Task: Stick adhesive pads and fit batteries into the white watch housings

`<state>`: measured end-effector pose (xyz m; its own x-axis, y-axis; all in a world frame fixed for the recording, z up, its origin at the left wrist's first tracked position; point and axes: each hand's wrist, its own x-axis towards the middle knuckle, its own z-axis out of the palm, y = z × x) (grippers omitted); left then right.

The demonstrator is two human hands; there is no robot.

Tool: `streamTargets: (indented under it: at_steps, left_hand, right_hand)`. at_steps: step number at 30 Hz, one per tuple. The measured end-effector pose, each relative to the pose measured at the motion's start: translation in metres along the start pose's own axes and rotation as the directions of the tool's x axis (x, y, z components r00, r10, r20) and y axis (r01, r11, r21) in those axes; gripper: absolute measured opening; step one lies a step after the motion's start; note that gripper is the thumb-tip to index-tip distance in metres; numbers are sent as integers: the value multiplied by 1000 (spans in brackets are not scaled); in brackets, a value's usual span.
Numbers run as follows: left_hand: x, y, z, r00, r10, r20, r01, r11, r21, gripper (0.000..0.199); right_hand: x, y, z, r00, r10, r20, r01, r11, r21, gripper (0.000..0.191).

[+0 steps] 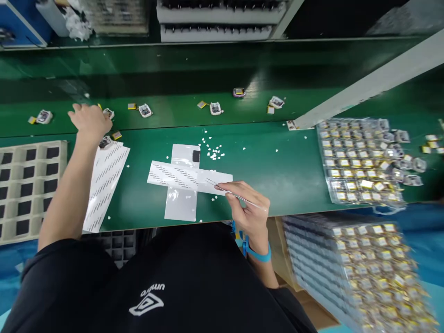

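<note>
My right hand [248,206] grips metal tweezers [239,196], their tips over the right part of a white strip [215,180]. This strip lies across an upright white sheet [181,206] with a small dark patch near its top. My left hand [90,122] is stretched out to the far left. Its thumb and forefinger appear closed on a small white-cased device [108,113], partly hidden by the hand. Below it, another small device [105,142] with a yellow battery [117,135] lies at the top of printed white sheets [106,185].
Small white pieces [215,152] are scattered on the green bench [274,171]. More opened devices [144,110] with batteries lie along the back strip. A compartment tray [34,185] stands left. Filled clear trays [357,162] lie right, beside a slanted white post [367,78]; stacked trays [312,249] stand below.
</note>
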<state>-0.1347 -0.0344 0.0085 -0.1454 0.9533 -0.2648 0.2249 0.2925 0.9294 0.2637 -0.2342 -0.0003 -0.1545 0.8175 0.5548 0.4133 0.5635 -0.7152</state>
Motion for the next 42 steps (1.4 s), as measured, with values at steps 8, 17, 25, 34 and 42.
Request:
streamTargets:
  at_steps: [8, 17, 25, 34, 42]
  left_hand:
    - [26, 6, 65, 963, 255, -91, -244, 963, 113, 53]
    - [-84, 6, 126, 977, 172, 129, -151, 976, -157, 40]
    - [-194, 17, 151, 943, 238, 233, -134, 912, -387, 26]
    - [-220, 18, 153, 962, 253, 105, -217, 937, -275, 23]
    - [-217, 11, 157, 884, 467, 1, -456, 866, -206, 21]
  right_hand:
    - [9, -3, 4, 987, -107, 122, 117, 990, -78, 31]
    - [15, -8, 28, 996, 12, -91, -21, 995, -100, 35]
    - [36, -14, 51, 991, 24, -129, -36, 995, -93, 9]
    - [28, -18, 47, 981, -128, -146, 98, 976, -193, 11]
    - [32, -15, 39, 991, -130, -32, 128, 990, -54, 21]
